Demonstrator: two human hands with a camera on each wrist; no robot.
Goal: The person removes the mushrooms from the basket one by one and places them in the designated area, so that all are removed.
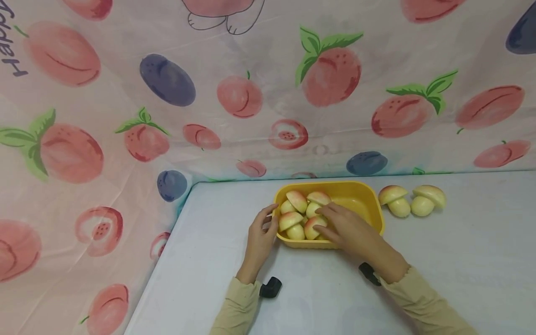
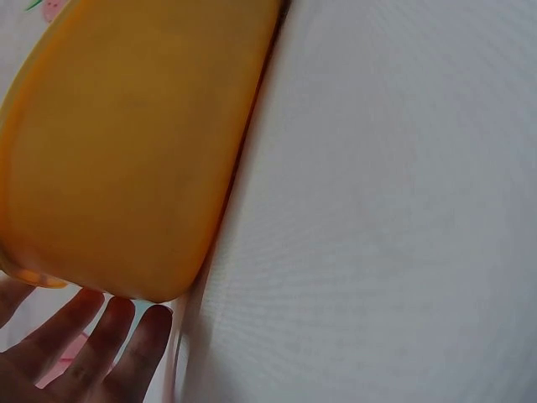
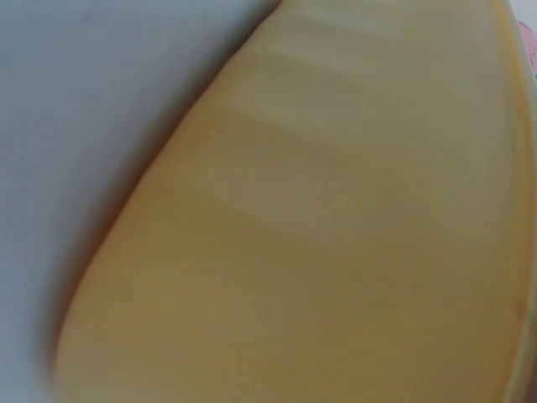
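Observation:
A yellow plastic tray (image 1: 360,204) stands near the back of the white table. Several toy mushrooms, pale yellow with reddish caps, are grouped in its left half; one is the front-left mushroom (image 1: 291,221). My left hand (image 1: 260,235) touches the tray's left end, its fingertips against the outer wall in the left wrist view. My right hand (image 1: 356,232) reaches over the front rim, fingers and thumb about the front-right mushroom (image 1: 311,227), which they partly cover. The right wrist view is filled by the tray's outer wall (image 3: 336,235), so those fingers are hidden there.
Two more toy mushrooms, a left one (image 1: 395,200) and a right one (image 1: 427,200), rest on the table to the right of the tray. Behind the table hangs a peach-patterned cloth (image 1: 259,56). Black wrist camera parts (image 1: 271,287) show at both cuffs.

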